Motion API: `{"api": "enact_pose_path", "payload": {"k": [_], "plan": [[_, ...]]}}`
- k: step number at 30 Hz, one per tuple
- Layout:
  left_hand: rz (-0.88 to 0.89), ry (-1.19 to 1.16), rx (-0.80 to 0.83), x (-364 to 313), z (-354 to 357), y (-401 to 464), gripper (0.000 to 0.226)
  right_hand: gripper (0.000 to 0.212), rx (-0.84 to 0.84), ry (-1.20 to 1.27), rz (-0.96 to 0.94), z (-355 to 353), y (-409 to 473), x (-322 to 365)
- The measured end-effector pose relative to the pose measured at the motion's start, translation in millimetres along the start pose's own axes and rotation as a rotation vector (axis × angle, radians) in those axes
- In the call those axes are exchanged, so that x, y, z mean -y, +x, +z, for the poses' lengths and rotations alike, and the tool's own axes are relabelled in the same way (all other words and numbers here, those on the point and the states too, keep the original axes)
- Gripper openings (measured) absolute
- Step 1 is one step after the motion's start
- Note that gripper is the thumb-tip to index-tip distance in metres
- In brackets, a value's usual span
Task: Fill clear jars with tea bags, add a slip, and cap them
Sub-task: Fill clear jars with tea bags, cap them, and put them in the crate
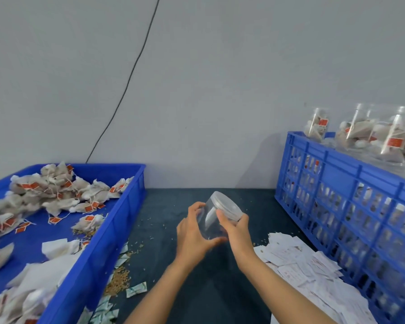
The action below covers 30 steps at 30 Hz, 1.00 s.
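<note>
Both hands hold a tilted, seemingly empty clear jar (214,220): left hand (193,235) cups the body, right hand (235,226) curls round the lid (227,205) at two o'clock; light, slick plastic

No text is showing clearly enough to read. The small red paper tags (88,208) on the white tea bags, lying in the blue plastic tray (117,225) left of the hands, are carrying pale marks too blurred to make out. The white paper slips (297,260) heaped just right of the hands are showing faint reddish print, likewise illegible.
</note>
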<state>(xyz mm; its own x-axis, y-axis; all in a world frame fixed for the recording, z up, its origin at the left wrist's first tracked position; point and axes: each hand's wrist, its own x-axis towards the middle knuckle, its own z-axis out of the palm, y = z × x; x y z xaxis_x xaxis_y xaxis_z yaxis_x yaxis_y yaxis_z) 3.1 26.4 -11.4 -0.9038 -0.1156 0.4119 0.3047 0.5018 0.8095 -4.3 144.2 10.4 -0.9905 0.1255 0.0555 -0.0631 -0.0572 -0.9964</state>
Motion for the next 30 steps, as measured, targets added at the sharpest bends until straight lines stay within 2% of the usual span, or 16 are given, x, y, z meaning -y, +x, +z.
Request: {"api": "enact_pose_path", "payload": {"k": [6,9,14,18,22,30], "plan": [[-0.002,0.01,-0.105,19.1,13.6,-4.9,0.094,0.06,0.063,-0.076,-0.086,-5.9,6.1,2.9],[0.058,0.029,-0.127,22.7,18.1,-4.3,0.093,0.065,0.083,-0.118,-0.147,-6.1,17.6,14.5],[0.113,0.067,-0.108,27.3,13.3,-0.4,0.095,0.047,0.109,-0.369,-0.173,0.3,30.7,20.3],[0.105,0.03,-0.096,30.5,7.2,0.0,0.095,0.022,0.096,-0.391,-0.263,4.6,29.6,16.6],[0.106,0.003,-0.111,29.8,5.0,-0.6,0.092,0.023,0.088,-0.4,-0.354,2.2,25.2,11.7],[0.133,0.122,-0.057,24.4,0.3,2.1,0.089,0.029,0.139,-0.349,-0.426,-12.5,20.5,4.0]]}}
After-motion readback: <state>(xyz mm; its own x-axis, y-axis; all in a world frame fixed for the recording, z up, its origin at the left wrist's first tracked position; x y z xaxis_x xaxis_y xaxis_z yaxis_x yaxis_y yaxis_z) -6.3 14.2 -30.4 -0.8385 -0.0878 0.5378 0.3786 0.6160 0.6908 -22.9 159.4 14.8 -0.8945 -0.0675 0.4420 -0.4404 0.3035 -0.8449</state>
